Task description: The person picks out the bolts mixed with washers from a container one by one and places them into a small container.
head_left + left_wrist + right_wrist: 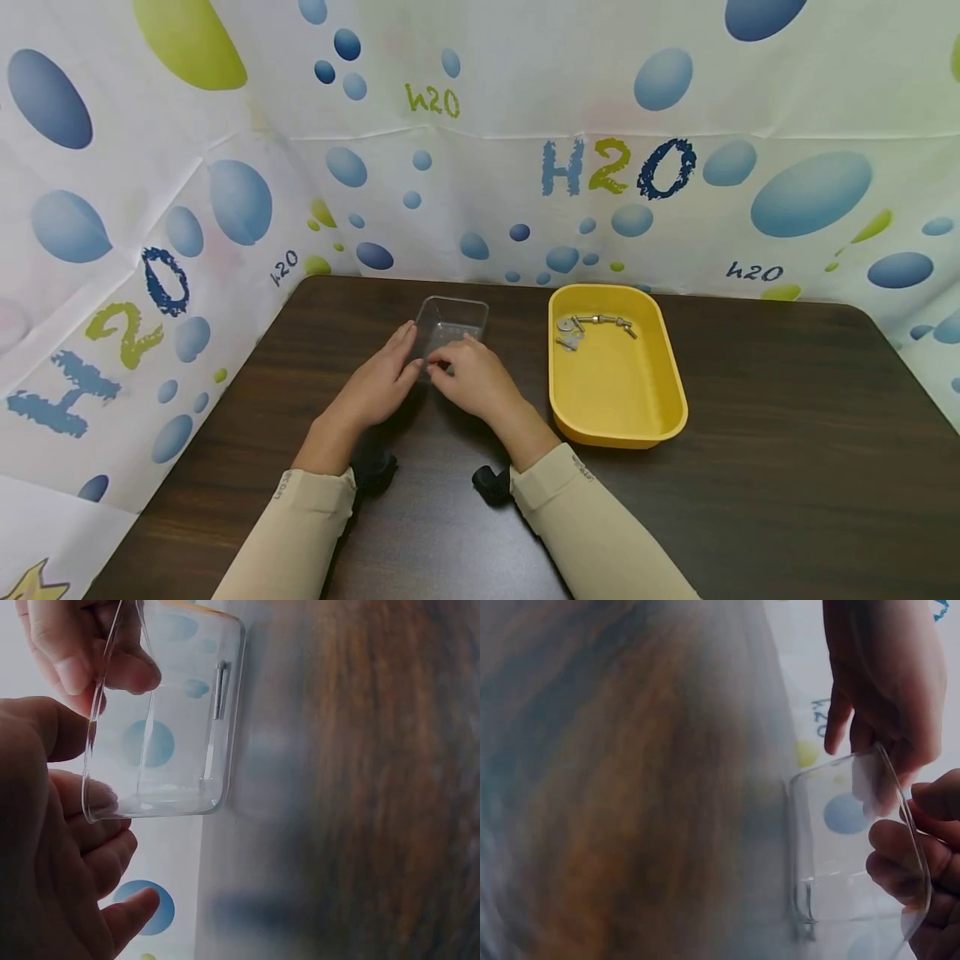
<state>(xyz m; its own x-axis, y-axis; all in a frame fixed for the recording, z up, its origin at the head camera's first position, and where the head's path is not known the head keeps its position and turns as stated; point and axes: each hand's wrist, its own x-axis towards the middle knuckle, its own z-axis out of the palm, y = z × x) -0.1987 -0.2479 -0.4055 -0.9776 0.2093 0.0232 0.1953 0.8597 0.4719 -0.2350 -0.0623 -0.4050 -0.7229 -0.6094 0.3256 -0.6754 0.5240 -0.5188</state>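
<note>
A clear plastic box [452,312] stands on the dark table. My left hand [378,375] lies along its left side with the fingers rather straight and the thumb at the near corner of the rim. From the right, my right hand [474,377] reaches over the near rim. Its thumb [936,796] is outside the wall and its curled index finger [891,841] shows inside it, pinching at the rim. Low in the box, a short thin metal piece [220,690] shows through the clear wall. The hands partly cover the near side of the box.
Right of the box stands a yellow tray [630,408] with several metal parts [600,320] near its far end, among them bolts and washers. Black wrist devices sit under both sleeves. A white sheet [487,208] with blue and green prints hangs behind and left of the table.
</note>
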